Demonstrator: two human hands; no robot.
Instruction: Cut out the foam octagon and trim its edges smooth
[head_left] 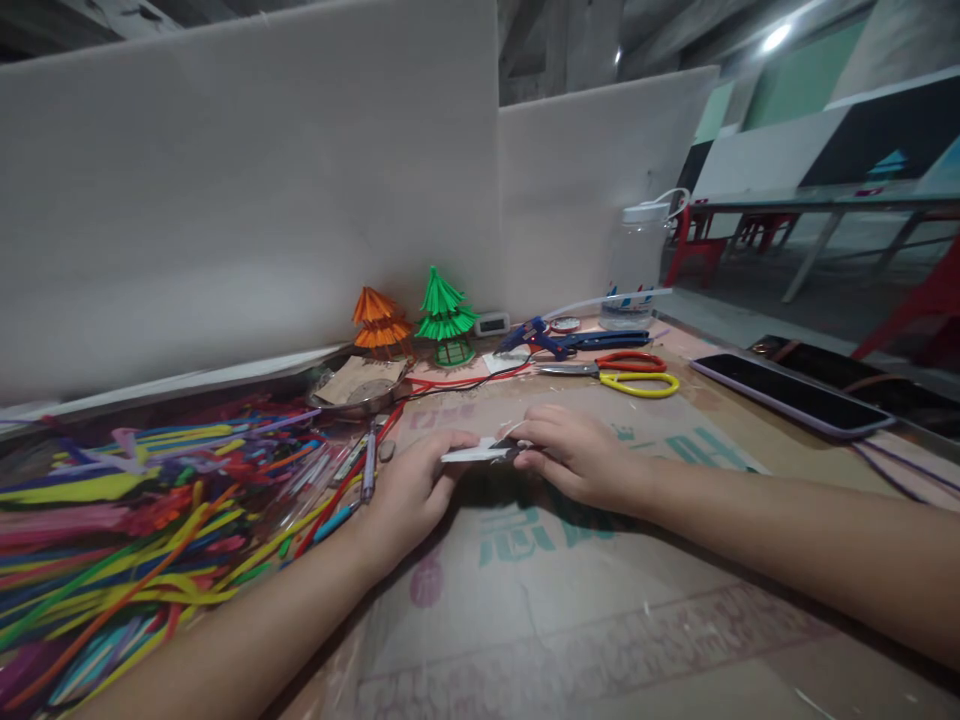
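Note:
My left hand (pixel 411 490) and my right hand (pixel 570 452) meet over a cardboard sheet (pixel 570 600) that covers the table. Both pinch a small flat white paper piece (pixel 471 453) with a dark end, held between thumbs and fingers just above the cardboard. The left hand grips its left part, the right hand its right end. What the dark end is I cannot make out.
A heap of coloured pipe cleaners (pixel 127 540) fills the left. At the back stand an orange paper tree (pixel 381 320) and a green one (pixel 447 315). A blue glue gun (pixel 540 338), scissors (pixel 626 375), a plastic jar (pixel 636 265) and a phone (pixel 791 393) lie right.

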